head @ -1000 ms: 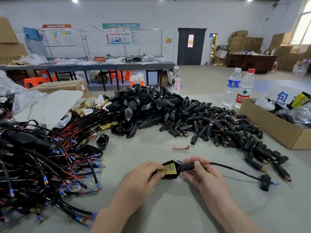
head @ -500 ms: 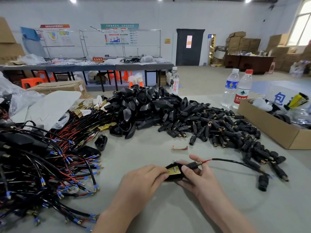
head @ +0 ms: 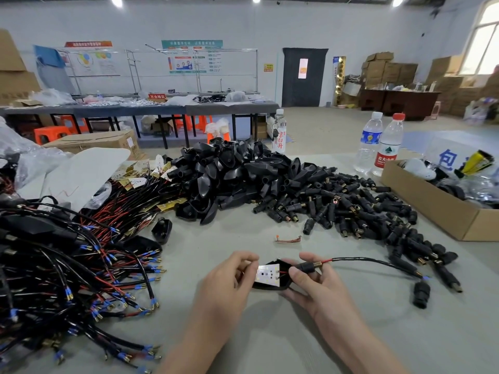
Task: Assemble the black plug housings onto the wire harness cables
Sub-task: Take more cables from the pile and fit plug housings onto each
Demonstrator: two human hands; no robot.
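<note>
Low in the middle of the table, both hands hold one black housing (head: pixel 272 285) with a small white board (head: pixel 267 275) lying in it. My left hand (head: pixel 229 279) pinches the board's left edge. My right hand (head: pixel 316 282) cups the housing from the right, thumb on the black sleeve (head: pixel 303 267) of a cable (head: pixel 372 261). That cable runs right to a black plug (head: pixel 421 294) lying on the table. A heap of black housings (head: pixel 229 174) and a spread of small black plugs (head: pixel 351 209) lie behind. Wire harnesses (head: pixel 67 265) with blue terminals pile up at the left.
An open cardboard box (head: pixel 437 209) stands at the right edge, two water bottles (head: pixel 378 143) behind it. A loose housing (head: pixel 162 230) and a copper wire scrap (head: pixel 287 240) lie in front of the heap. White plastic bags (head: pixel 81 174) sit at the back left.
The board in the housing now shows its white face instead of its brass-coloured one. Both hands and the piece sit lower in the view, and the cable's sleeve has slid a little out of the housing.
</note>
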